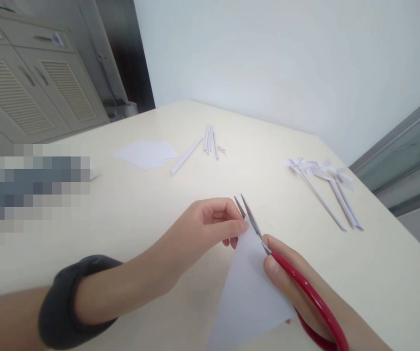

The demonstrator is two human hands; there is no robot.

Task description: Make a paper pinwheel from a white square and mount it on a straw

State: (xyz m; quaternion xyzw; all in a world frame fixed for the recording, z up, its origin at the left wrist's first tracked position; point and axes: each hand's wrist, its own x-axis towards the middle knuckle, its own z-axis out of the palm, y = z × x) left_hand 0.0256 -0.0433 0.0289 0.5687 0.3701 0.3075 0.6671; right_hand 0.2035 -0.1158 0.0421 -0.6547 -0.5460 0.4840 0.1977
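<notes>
My left hand point(202, 229) pinches the top corner of a white paper sheet point(248, 292) held over the cream table point(122, 209). My right hand point(294, 282) grips red-handled scissors point(268, 248). Their blades stand slightly apart at the paper's upper tip, right beside my left thumb. A dark band wraps my left wrist.
Several white paper sheets point(146, 153) lie at the middle left, with rolled paper sticks point(202, 144) and a small clip beside them. Finished white pinwheels on sticks point(323, 187) rest at the right. A blurred patch covers the left edge. Cabinets stand behind.
</notes>
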